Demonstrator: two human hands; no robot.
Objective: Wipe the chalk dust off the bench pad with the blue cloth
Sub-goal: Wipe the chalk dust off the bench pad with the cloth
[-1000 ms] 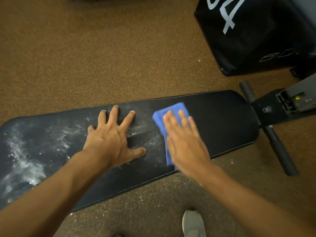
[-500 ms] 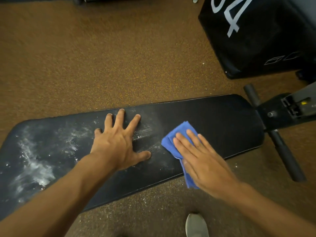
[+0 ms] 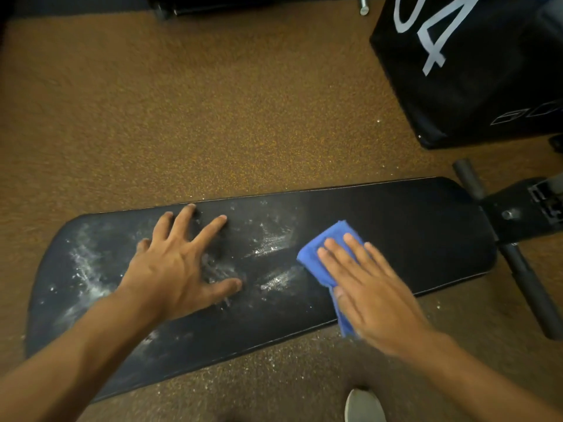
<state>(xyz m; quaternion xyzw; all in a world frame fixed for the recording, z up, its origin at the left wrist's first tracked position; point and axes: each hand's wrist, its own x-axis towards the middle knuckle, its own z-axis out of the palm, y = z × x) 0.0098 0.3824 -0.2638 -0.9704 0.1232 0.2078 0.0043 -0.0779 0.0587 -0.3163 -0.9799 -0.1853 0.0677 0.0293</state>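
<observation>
The long black bench pad [image 3: 411, 233] lies across the view. White chalk dust [image 3: 86, 269] streaks its left part, and smaller patches sit in the middle between my hands. My left hand [image 3: 179, 266] rests flat on the pad with its fingers spread. My right hand [image 3: 368, 287] presses the folded blue cloth [image 3: 320, 254] flat onto the pad near its front edge, fingers straight. Part of the cloth hangs over the front edge under my palm. The pad's right part looks dark and free of dust.
The bench frame and its black foam rollers [image 3: 527, 278] stick out at the right end. A large black box with white numbers [image 3: 475, 71] stands at the back right. Brown speckled floor [image 3: 213, 117] surrounds the bench, with chalk flecks near my grey shoe [image 3: 364, 406].
My right hand has slid the blue cloth from the pad's middle rightward and toward the front edge. My left hand stayed flat in place. The camera view shifted slightly.
</observation>
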